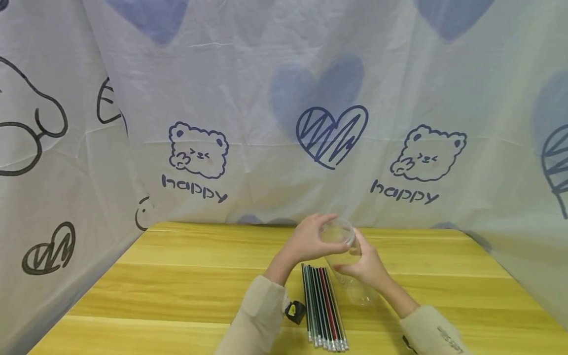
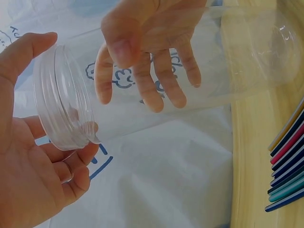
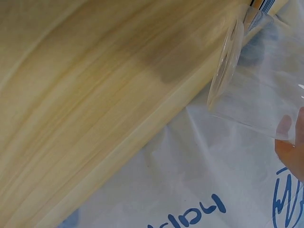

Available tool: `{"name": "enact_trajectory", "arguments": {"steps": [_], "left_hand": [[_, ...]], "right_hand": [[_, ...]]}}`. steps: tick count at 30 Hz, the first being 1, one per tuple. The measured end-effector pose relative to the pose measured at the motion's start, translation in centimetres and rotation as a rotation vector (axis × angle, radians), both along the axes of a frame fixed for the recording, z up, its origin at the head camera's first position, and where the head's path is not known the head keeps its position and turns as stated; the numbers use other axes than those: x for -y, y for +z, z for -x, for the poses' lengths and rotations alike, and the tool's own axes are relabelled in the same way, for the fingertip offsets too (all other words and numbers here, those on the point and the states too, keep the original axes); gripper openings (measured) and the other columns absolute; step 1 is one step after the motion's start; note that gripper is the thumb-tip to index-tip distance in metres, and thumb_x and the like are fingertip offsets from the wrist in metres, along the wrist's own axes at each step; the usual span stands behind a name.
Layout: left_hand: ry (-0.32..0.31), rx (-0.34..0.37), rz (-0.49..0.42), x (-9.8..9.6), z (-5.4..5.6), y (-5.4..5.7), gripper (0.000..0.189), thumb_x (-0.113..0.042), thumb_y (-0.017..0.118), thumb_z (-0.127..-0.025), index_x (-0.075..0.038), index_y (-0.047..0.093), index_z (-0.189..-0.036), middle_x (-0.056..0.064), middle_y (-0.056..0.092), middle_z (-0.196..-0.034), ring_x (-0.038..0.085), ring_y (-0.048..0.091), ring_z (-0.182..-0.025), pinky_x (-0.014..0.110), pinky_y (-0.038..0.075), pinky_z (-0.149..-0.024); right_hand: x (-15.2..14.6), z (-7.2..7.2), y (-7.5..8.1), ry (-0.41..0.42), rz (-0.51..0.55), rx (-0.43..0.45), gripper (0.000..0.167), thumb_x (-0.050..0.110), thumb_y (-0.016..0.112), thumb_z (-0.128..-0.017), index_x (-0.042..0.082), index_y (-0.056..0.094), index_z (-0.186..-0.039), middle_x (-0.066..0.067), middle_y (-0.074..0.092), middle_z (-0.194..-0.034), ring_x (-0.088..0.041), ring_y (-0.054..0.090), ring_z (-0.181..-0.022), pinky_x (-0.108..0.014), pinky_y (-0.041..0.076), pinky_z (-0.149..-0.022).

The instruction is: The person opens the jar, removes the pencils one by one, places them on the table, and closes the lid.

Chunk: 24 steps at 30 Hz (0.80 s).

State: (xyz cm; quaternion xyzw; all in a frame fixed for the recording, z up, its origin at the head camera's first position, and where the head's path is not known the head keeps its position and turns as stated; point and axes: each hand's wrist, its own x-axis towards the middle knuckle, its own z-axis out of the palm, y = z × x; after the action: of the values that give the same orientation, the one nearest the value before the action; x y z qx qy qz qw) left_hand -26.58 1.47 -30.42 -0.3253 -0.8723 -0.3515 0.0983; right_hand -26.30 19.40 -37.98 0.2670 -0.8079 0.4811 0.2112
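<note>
Both hands are on a clear plastic jar [image 1: 355, 292], which is tilted over the table with its ringed top end [image 2: 50, 95] up. My left hand [image 1: 307, 241] grips that end, thumb on one side and curled fingers on the other, as the left wrist view shows. Around the jar's body, a little below, my right hand [image 1: 372, 266] holds on with its thumb and spread fingers [image 2: 164, 85], seen through the clear wall. The jar's base [image 3: 228, 61] appears in the right wrist view. Beside the jar lies a row of several pencils [image 1: 323, 308], eraser ends toward me.
The wooden table [image 1: 177, 276] has a white cloth [image 1: 248, 98] with printed hearts and bears hanging behind it and at the sides. A small black object [image 1: 295, 312] with a yellow patch is by my left sleeve, left of the pencils.
</note>
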Motion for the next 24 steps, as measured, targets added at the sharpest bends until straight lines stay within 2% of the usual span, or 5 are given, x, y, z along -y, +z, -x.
{"name": "enact_trajectory", "arguments": {"steps": [7,14,21,24], "left_hand": [[-0.027,0.018,0.009,0.0,0.0,0.1,0.075,-0.046,0.07,-0.069,-0.016,0.044,-0.132,0.007,0.045,-0.129,0.022,0.042,-0.113,0.046,0.039,-0.089],[-0.072,0.048,-0.005,0.0,0.0,0.1,0.072,-0.032,0.069,-0.066,-0.018,0.044,-0.132,0.005,0.044,-0.128,0.02,0.041,-0.111,0.045,0.04,-0.087],[-0.132,0.043,-0.004,0.0,0.2,0.0,0.073,-0.026,0.069,-0.065,-0.021,0.042,-0.133,0.002,0.041,-0.132,0.019,0.039,-0.114,0.043,0.039,-0.087],[-0.182,0.03,-0.004,0.0,0.3,0.0,0.075,-0.024,0.069,-0.065,-0.023,0.041,-0.134,-0.001,0.04,-0.134,0.018,0.037,-0.117,0.045,0.037,-0.089]], "right_hand": [[0.2,-0.5,0.5,0.007,0.004,-0.016,0.088,0.006,0.078,-0.064,0.0,0.028,-0.136,-0.023,0.045,-0.125,-0.037,0.05,-0.103,-0.047,0.045,-0.081],[1.2,-2.5,2.3,0.012,0.0,-0.039,0.081,-0.002,0.075,-0.063,-0.01,0.03,-0.129,-0.029,0.049,-0.115,-0.042,0.05,-0.099,-0.054,0.044,-0.079],[1.2,-2.7,2.4,0.018,0.011,-0.042,0.081,-0.002,0.075,-0.062,-0.01,0.031,-0.129,-0.029,0.051,-0.113,-0.041,0.05,-0.099,-0.055,0.043,-0.079],[1.1,-2.7,2.4,0.014,0.005,-0.048,0.081,-0.001,0.075,-0.062,-0.01,0.031,-0.129,-0.028,0.051,-0.113,-0.04,0.051,-0.097,-0.054,0.044,-0.078]]}}
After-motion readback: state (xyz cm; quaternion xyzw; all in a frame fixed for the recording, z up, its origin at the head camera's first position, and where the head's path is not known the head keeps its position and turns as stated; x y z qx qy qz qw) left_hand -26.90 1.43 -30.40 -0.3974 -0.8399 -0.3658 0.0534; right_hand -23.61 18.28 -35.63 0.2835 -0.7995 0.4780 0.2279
